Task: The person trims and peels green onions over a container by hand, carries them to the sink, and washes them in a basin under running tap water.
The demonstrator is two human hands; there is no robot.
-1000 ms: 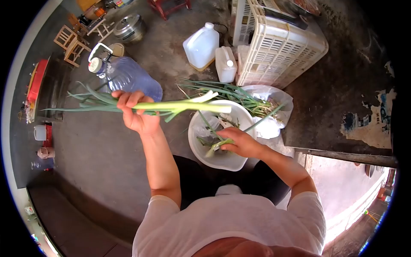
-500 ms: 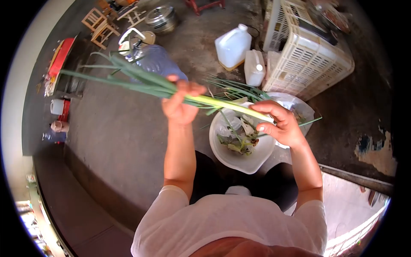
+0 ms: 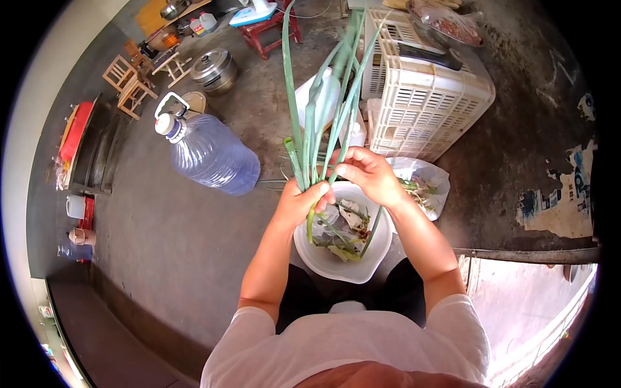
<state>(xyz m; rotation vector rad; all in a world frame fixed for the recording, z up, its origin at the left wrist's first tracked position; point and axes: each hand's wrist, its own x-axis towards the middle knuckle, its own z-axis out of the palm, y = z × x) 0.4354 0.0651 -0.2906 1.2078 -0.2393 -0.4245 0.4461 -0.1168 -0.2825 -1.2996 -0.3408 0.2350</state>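
A long green onion (image 3: 309,126) stands nearly upright in front of me, its leaves fanning upward and its pale stalk end pointing down over the bowl. My left hand (image 3: 304,202) is closed round the lower part of the onion. Beside it, my right hand (image 3: 372,176) pinches one of the leaves between thumb and fingers. Below both hands a white plastic bowl (image 3: 343,273) holds trimmed leaves and other vegetable scraps (image 3: 349,249). A clear plastic bag (image 3: 435,178) with more plant scraps lies right of the bowl.
A big water bottle (image 3: 217,155) stands on the floor at left. White plastic crates (image 3: 433,97) and partly hidden white jugs (image 3: 320,97) are ahead to the right. Farther back are a lidded steel pot (image 3: 213,70), a wooden chair (image 3: 128,84) and a red stool (image 3: 275,39).
The green onion has swung from lying sideways, leaves to the left, to upright. My right hand has moved from the stalk end to the leaves. The view has shifted to the right.
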